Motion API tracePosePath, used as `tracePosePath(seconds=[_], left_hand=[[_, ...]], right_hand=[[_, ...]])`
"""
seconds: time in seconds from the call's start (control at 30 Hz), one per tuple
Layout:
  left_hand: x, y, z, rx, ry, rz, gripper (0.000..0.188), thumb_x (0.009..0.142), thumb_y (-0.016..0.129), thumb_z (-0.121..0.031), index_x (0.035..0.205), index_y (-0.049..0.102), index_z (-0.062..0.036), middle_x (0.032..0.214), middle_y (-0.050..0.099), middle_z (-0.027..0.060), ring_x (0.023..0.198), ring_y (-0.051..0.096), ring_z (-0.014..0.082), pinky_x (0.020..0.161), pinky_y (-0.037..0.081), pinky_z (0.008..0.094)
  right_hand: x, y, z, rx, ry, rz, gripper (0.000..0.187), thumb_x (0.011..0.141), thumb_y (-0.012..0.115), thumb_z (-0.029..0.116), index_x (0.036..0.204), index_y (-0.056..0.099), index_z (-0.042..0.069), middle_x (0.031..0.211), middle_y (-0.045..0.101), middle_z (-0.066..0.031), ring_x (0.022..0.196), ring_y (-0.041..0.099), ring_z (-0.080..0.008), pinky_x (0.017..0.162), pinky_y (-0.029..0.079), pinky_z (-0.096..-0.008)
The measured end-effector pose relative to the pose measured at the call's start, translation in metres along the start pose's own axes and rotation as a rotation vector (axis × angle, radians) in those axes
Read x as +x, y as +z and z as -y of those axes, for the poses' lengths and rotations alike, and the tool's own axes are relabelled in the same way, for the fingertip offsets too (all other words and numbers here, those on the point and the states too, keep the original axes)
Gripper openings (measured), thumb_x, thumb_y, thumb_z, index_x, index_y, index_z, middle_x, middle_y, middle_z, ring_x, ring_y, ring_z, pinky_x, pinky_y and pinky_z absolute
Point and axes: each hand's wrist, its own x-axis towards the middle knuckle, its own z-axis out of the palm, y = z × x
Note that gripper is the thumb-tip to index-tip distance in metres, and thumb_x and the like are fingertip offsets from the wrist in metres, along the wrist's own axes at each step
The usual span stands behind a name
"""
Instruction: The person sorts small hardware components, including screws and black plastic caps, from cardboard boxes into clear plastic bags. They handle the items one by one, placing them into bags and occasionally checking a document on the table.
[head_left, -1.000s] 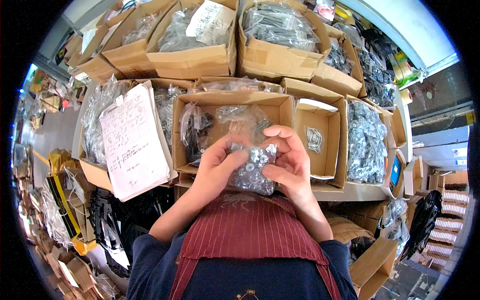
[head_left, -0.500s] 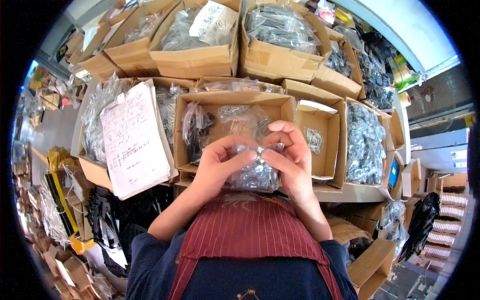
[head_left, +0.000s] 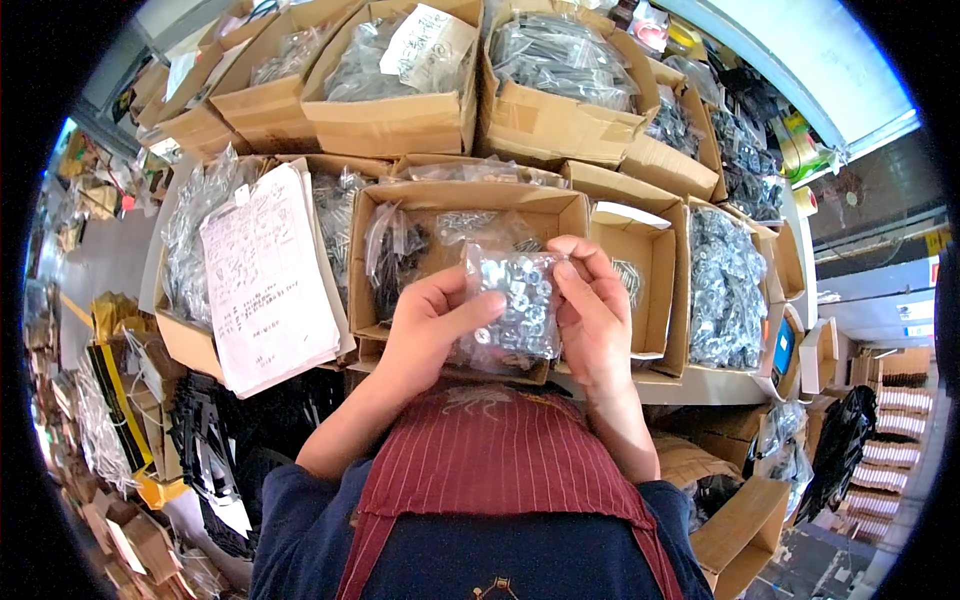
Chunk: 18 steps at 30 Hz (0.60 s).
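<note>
Between my two hands is a clear plastic bag (head_left: 520, 312) full of small shiny metal parts that look like nuts. My left hand (head_left: 436, 320) grips its left side, with the thumb lying across the front. On the other side, my right hand (head_left: 594, 312) pinches the bag's upper right edge between thumb and fingers. The bag hangs over the near part of an open cardboard box (head_left: 575, 222). Inside that box lie a bag of dark parts (head_left: 396, 250) and a bag of screws (head_left: 466, 224), partly covered by what I hold.
A stack of handwritten sheets (head_left: 270, 290) rests on the boxes at left. To the right stand a smaller box (head_left: 655, 290) with a few screws and a box of bagged metal parts (head_left: 727, 290). Larger cartons (head_left: 390, 120) line the back. A white table edge (head_left: 700, 390) shows nearby.
The bag has been raised and spread flatter, so its metal parts face up. My fingers have shifted from its bunched top to its two sides.
</note>
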Motion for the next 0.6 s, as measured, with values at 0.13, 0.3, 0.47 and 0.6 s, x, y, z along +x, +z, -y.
tracePosePath(seconds=[0.13, 0.3, 0.47, 0.6], left_hand=[[-0.002, -0.003, -0.003, -0.085, 0.083, -0.036, 0.03, 0.097, 0.065, -0.015, 0.121, 0.063, 0.0022, 0.104, 0.071, 0.0069, 0.089, 0.068, 0.013, 0.071, 0.059, 0.0295], [-0.004, 0.001, -0.012, -0.042, 0.103, 0.025, 0.039, 0.096, 0.063, -0.006, 0.133, 0.053, 0.0012, 0.12, 0.066, 0.0099, 0.108, 0.065, 0.0185, 0.092, 0.058, 0.0366], [-0.006, 0.006, -0.009, -0.02, 0.167, 0.05, 0.053, 0.088, 0.067, 0.0, 0.138, 0.049, -0.0014, 0.124, 0.064, 0.0128, 0.112, 0.064, 0.022, 0.092, 0.058, 0.0387], [-0.007, 0.011, -0.015, -0.018, 0.136, 0.044, 0.053, 0.088, 0.068, -0.001, 0.138, 0.049, -0.0015, 0.123, 0.064, 0.0122, 0.11, 0.064, 0.0212, 0.091, 0.058, 0.0366]], right_hand=[[-0.009, 0.02, 0.014, -0.268, 0.088, 0.05, 0.042, 0.096, 0.064, 0.003, 0.134, 0.046, 0.003, 0.113, 0.064, -0.0102, 0.098, 0.062, -0.0137, 0.084, 0.053, -0.0288], [-0.016, 0.011, 0.026, -0.293, 0.078, 0.17, 0.055, 0.091, 0.064, -0.006, 0.139, 0.039, 0.003, 0.102, 0.065, -0.0111, 0.089, 0.066, -0.0174, 0.078, 0.058, -0.0316], [-0.017, 0.009, 0.026, -0.26, 0.053, 0.122, 0.056, 0.089, 0.062, -0.003, 0.14, 0.04, 0.001, 0.101, 0.067, -0.0161, 0.089, 0.068, -0.0218, 0.076, 0.058, -0.0356], [-0.019, 0.006, 0.025, -0.247, 0.025, 0.13, 0.056, 0.089, 0.062, -0.001, 0.14, 0.04, 0.0, 0.102, 0.067, -0.0173, 0.089, 0.068, -0.0231, 0.077, 0.058, -0.0374]])
